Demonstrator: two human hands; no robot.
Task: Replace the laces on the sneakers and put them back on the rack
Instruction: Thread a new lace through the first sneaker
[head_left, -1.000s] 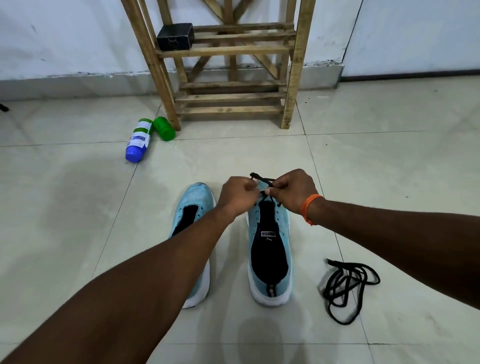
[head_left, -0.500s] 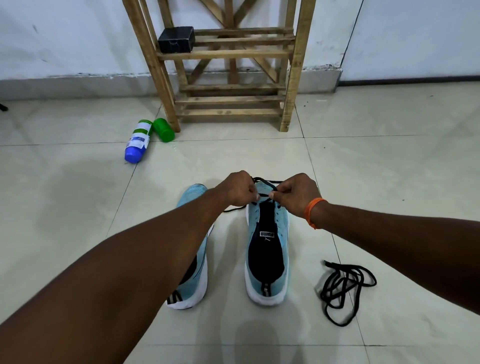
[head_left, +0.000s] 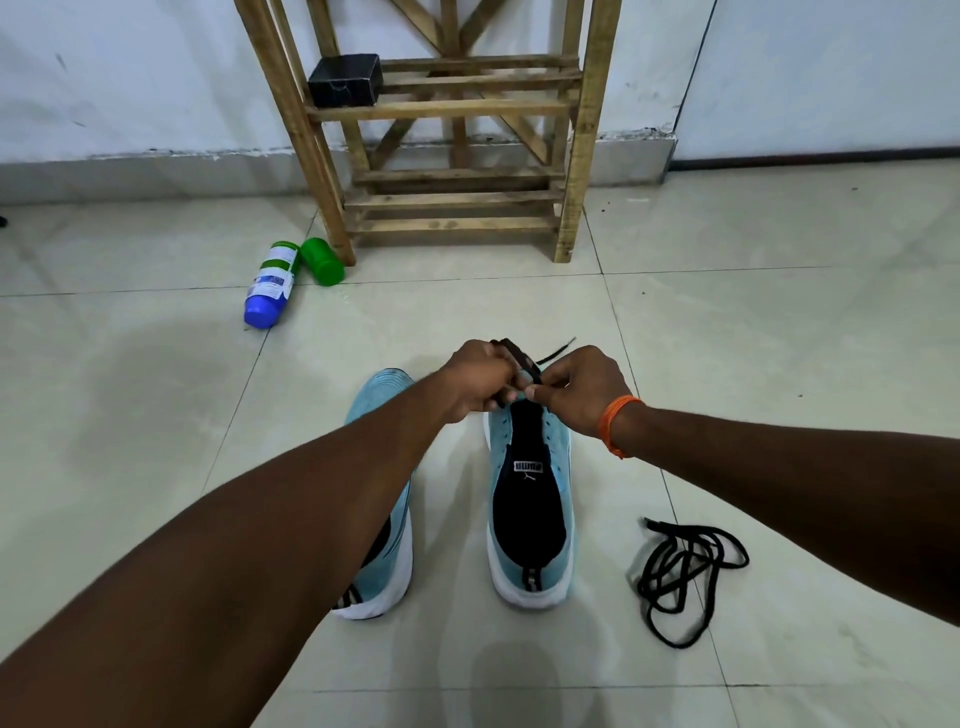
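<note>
Two light blue sneakers stand side by side on the tiled floor, toes pointing away from me. Over the toe end of the right sneaker (head_left: 530, 499), my left hand (head_left: 480, 382) and my right hand (head_left: 582, 387) both pinch a black lace (head_left: 522, 358) at the front eyelets. One lace end pokes out beyond my right hand. My left forearm hides much of the left sneaker (head_left: 379, 395). A second black lace (head_left: 680, 571) lies in a loose tangle on the floor to the right of the shoes.
A wooden rack (head_left: 457, 109) stands against the white wall straight ahead, with a small black box (head_left: 344, 80) on its upper shelf. A blue and white bottle (head_left: 270, 286) and a green cap (head_left: 322, 260) lie by the rack's left leg.
My hands have drawn closer together over the toe of the right sneaker, and a lace end now sticks out past my right hand. The shoes and the loose lace stay put.
</note>
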